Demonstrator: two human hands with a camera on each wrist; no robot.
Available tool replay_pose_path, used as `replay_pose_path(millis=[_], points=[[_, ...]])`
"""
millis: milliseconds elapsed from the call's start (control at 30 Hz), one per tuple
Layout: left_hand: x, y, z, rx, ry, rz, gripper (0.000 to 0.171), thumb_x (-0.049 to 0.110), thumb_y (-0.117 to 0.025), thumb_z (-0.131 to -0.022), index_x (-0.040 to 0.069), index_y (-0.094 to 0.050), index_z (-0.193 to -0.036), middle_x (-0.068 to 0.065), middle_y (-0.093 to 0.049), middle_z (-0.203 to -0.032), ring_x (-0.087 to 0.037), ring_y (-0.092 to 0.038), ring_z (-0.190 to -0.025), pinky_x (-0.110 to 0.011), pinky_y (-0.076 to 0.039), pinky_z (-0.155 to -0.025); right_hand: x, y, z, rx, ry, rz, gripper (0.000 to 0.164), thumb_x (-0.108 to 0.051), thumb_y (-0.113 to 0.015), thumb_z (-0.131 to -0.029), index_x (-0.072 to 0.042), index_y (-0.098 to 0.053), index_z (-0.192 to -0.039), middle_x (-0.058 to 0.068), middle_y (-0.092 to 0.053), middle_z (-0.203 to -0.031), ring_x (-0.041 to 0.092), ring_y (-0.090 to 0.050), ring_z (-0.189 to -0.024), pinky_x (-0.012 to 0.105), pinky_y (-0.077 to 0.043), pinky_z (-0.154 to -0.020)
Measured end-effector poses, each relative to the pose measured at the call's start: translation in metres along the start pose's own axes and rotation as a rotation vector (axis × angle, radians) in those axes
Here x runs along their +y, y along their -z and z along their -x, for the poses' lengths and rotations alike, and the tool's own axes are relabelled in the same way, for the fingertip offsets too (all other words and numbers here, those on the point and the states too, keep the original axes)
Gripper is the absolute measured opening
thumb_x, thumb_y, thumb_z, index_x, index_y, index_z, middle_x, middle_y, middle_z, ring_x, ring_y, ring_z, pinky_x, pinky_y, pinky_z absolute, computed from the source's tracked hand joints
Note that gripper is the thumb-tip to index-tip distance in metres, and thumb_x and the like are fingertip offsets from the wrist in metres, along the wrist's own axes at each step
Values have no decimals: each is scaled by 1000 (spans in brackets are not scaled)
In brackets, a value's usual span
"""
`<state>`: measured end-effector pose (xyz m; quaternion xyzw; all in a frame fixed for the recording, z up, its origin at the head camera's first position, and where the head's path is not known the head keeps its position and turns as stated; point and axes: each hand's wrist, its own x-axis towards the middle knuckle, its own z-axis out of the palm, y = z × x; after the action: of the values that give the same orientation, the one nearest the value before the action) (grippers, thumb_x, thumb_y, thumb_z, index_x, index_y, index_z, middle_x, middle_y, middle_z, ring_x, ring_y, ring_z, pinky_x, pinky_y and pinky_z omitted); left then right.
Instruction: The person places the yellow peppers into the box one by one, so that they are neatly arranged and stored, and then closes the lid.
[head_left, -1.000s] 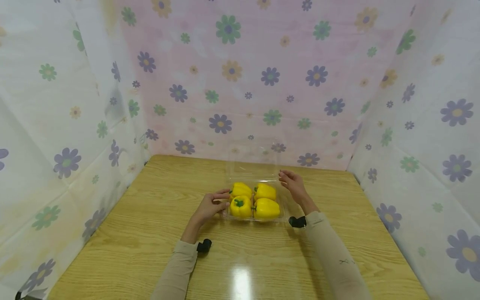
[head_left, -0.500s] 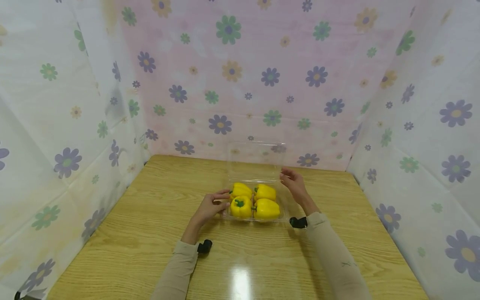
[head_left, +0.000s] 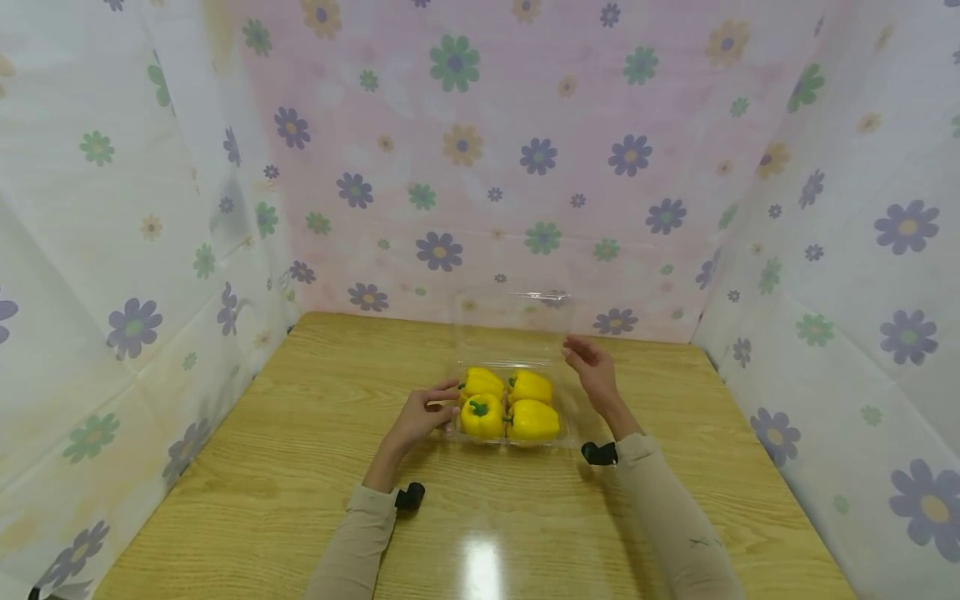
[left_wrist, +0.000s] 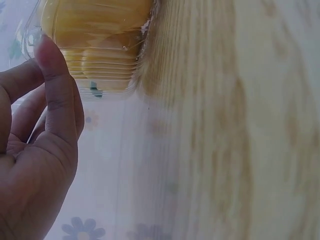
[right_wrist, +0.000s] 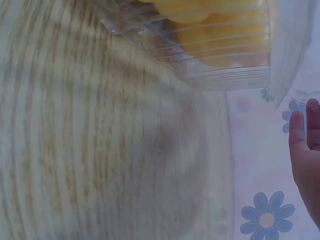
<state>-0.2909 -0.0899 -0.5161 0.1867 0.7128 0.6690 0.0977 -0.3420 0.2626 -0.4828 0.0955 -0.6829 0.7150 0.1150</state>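
Observation:
On the table, a clear plastic clamshell container point(head_left: 567, 433) holds several yellow bell peppers point(head_left: 533, 419) with green stems, set in two rows. Its clear lid point(head_left: 513, 329) stands raised at the back, hinged along the far edge. At the container's left side, my left hand point(head_left: 417, 413) pinches the rim between thumb and fingers, which the left wrist view shows close up. My right hand point(head_left: 595, 375) is beside the lid's lower right edge, fingers extended. In the right wrist view its fingertips point(right_wrist: 297, 120) are near the clear plastic; whether they touch it I cannot tell.
The wood-grain table point(head_left: 315, 467) reaches back to a flower-patterned cloth point(head_left: 495, 167) hung behind it and along both sides. A bright light reflection lies on the table near the front. Black wrist-camera mounts point(head_left: 410, 497) sit at both cuffs.
The raised lid's tilt has shifted, and its top edge now appears lower and catches the light. My right hand has drifted slightly right. My left hand and the peppers have stayed in place.

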Motion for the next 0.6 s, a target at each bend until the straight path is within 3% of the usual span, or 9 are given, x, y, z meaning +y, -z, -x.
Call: replay_pose_path(millis=[67, 133, 267, 433, 600], points=[[0, 0, 0, 1, 0, -5, 40, 4, -66, -99, -10, -59, -136, -18, -39, -160, -29, -68, -94, -22, -57, -64, 0, 1, 1, -12, -20, -43, 40, -14, -54, -107, 15, -53, -134, -1, -67, -113, 25, -62, -114, 27, -54, -100], [0, 0, 0, 4, 2, -12, 40, 4, -66, -99, -10, -60, -135, -18, -39, -160, -30, -69, -96, -22, -57, -65, 7, 3, 0, -12, -39, -99, 47, -23, -50, -109, 17, -51, -133, 3, -65, -113, 22, -62, -113, 34, -52, -105], [-2, 0, 0, 8, 3, -5, 40, 3, -65, -99, -10, -59, -136, -18, -38, -161, -20, -68, -89, -22, -57, -65, 8, 4, 3, -8, -84, -146, 54, -29, -47, -110, 21, -48, -130, 4, -66, -110, 23, -62, -113, 46, -44, -112], [-3, 0, 0, 9, -2, -9, 40, 3, -64, -99, -11, -58, -136, -18, -38, -161, -17, -66, -85, -21, -55, -64, 8, 5, 7, -14, -102, -170, 40, -30, -48, -110, 7, -63, -117, -1, -68, -106, 18, -63, -111, 47, -41, -115], [-3, -3, 0, 19, -17, -14, 39, 2, -65, -99, -12, -59, -135, -19, -38, -161, -17, -65, -84, -21, -53, -63, 2, 7, 11, -53, -120, -194, 30, -24, -46, -111, -4, -69, -109, -1, -69, -107, 12, -64, -107, 40, -45, -113]])
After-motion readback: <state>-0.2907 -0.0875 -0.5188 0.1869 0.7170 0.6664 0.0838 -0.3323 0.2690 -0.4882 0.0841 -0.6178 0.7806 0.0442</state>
